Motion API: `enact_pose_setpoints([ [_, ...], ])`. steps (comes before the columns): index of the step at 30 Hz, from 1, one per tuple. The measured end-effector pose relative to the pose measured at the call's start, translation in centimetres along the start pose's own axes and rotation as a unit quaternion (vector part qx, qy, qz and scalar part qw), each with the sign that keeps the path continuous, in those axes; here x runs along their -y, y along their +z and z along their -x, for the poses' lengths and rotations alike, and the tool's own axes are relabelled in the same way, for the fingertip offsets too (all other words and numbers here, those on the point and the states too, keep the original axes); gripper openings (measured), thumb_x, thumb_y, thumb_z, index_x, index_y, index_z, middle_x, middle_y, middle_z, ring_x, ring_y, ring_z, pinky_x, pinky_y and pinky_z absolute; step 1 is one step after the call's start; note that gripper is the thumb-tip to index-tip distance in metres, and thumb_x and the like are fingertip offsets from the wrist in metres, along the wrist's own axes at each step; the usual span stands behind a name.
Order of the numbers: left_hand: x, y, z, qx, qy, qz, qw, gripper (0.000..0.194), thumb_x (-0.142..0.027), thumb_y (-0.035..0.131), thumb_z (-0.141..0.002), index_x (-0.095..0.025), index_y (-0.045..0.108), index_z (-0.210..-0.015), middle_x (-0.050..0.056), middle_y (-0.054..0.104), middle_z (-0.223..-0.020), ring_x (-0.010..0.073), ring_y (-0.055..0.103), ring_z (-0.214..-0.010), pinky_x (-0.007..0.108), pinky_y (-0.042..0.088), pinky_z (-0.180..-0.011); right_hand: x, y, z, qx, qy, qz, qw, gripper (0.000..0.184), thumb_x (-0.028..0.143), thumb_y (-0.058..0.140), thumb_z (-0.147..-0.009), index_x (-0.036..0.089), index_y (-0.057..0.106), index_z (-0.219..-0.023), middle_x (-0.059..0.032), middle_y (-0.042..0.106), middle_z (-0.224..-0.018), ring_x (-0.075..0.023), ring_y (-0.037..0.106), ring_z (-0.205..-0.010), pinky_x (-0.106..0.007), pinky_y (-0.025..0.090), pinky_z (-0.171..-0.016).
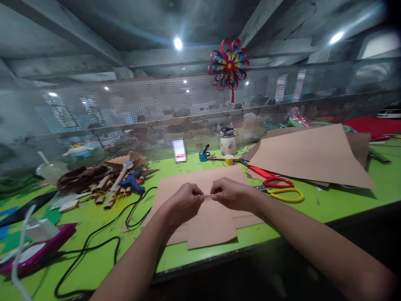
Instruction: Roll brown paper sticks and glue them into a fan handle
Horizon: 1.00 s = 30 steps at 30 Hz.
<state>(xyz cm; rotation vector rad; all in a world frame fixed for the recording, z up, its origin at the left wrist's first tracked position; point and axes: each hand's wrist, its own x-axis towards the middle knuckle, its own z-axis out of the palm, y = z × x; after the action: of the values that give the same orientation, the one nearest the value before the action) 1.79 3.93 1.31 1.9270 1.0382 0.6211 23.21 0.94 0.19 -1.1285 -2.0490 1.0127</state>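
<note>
A strip of brown kraft paper (212, 228) lies in front of me, its far edge raised between both hands. My left hand (187, 198) pinches that edge on the left, fingers closed. My right hand (230, 193) pinches the same edge a short way to the right, thumb and fingers together. The edge looks narrowly folded or rolled between them. Beneath lies a larger brown paper sheet (175, 184), flat on the green table (319, 213). To the right of my right hand are red-handled scissors (278, 181) and yellow-handled scissors (288, 195).
A blue glue gun (133, 181) rests left beside rolled paper pieces (109, 200); its black cable (94, 238) loops toward a purple power strip (46, 248). Large brown sheets (310, 156) are stacked right. A jug (228, 142) and tape roll (203, 156) stand behind.
</note>
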Motion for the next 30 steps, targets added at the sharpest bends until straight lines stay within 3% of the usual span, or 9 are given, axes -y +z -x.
enact_pose_setpoints([
  [3, 0.4, -0.4, -0.1, 0.036, 0.009, -0.101, 0.994, 0.020, -0.025, 0.063, -0.066, -0.013, 0.073, -0.078, 0.003, 0.063, -0.067, 0.0154, 0.051, -0.061, 0.024, 0.036, -0.055, -0.4, 0.3, -0.2, -0.006, -0.003, -0.002, 1.000, 0.015, 0.020, 0.061, -0.074, 0.011, 0.070, -0.082, 0.0002, 0.058, -0.059, -0.0099, 0.046, -0.051, -0.022, 0.030, -0.047],
  [8, 0.7, -0.4, -0.3, 0.021, 0.006, -0.141, 0.990, 0.021, -0.027, 0.061, -0.065, -0.014, 0.073, -0.076, 0.003, 0.063, -0.065, 0.0153, 0.052, -0.058, 0.024, 0.036, -0.052, -0.7, 0.8, -0.5, 0.002, 0.014, -0.024, 1.000, 0.012, 0.021, 0.059, -0.076, 0.011, 0.066, -0.080, 0.0038, 0.050, -0.052, -0.0077, 0.041, -0.042, -0.021, 0.028, -0.041],
  [14, 1.1, -0.6, -0.4, 0.033, 0.024, -0.149, 0.988, 0.023, -0.025, 0.057, -0.065, -0.012, 0.073, -0.074, 0.003, 0.060, -0.066, 0.0137, 0.050, -0.057, 0.023, 0.035, -0.050, -1.0, 0.8, -0.6, -0.010, -0.030, 0.088, 0.996, 0.009, 0.020, 0.057, -0.079, 0.013, 0.063, -0.079, 0.0030, 0.053, -0.058, -0.0061, 0.042, -0.042, -0.019, 0.030, -0.043],
  [17, 1.2, -1.0, -0.6, 0.061, 0.040, -0.199, 0.977, 0.023, -0.024, 0.056, -0.065, -0.013, 0.073, -0.076, 0.002, 0.059, -0.066, 0.0137, 0.050, -0.061, 0.023, 0.036, -0.054, -0.9, 0.8, -0.6, -0.012, -0.047, 0.160, 0.986, 0.008, 0.016, 0.055, -0.080, 0.014, 0.062, -0.078, 0.0030, 0.052, -0.060, -0.0063, 0.042, -0.045, -0.019, 0.030, -0.046],
  [20, 1.1, -1.0, -0.7, 0.048, 0.035, -0.251, 0.966, 0.022, -0.023, 0.055, -0.065, -0.014, 0.071, -0.077, 0.000, 0.058, -0.063, 0.0134, 0.049, -0.062, 0.022, 0.036, -0.055, -0.8, 0.7, -0.7, -0.011, -0.060, 0.217, 0.974, 0.007, 0.012, 0.054, -0.078, 0.014, 0.060, -0.074, 0.0021, 0.051, -0.062, -0.0075, 0.043, -0.051, -0.020, 0.029, -0.049],
  [26, 1.0, -0.4, 0.2, 0.004, 0.027, -0.294, 0.955, 0.007, -0.021, 0.060, -0.066, -0.017, 0.062, -0.071, -0.003, 0.053, -0.059, 0.0116, 0.043, -0.059, 0.023, 0.032, -0.056, -0.3, 1.4, 0.6, -0.018, -0.050, 0.178, 0.983, 0.010, 0.010, 0.046, -0.082, 0.017, 0.050, -0.075, 0.0019, 0.048, -0.072, -0.0070, 0.035, -0.050, -0.022, 0.024, -0.047],
  [30, 0.5, -0.3, 0.4, 0.005, 0.028, -0.299, 0.954, 0.005, -0.019, 0.061, -0.066, -0.018, 0.061, -0.071, -0.003, 0.053, -0.061, 0.0115, 0.042, -0.059, 0.023, 0.031, -0.056, 0.8, 1.8, 2.2, -0.050, -0.072, 0.148, 0.985, 0.013, 0.007, 0.042, -0.083, 0.018, 0.044, -0.077, -0.0001, 0.049, -0.082, -0.0087, 0.039, -0.060, -0.022, 0.025, -0.051],
])
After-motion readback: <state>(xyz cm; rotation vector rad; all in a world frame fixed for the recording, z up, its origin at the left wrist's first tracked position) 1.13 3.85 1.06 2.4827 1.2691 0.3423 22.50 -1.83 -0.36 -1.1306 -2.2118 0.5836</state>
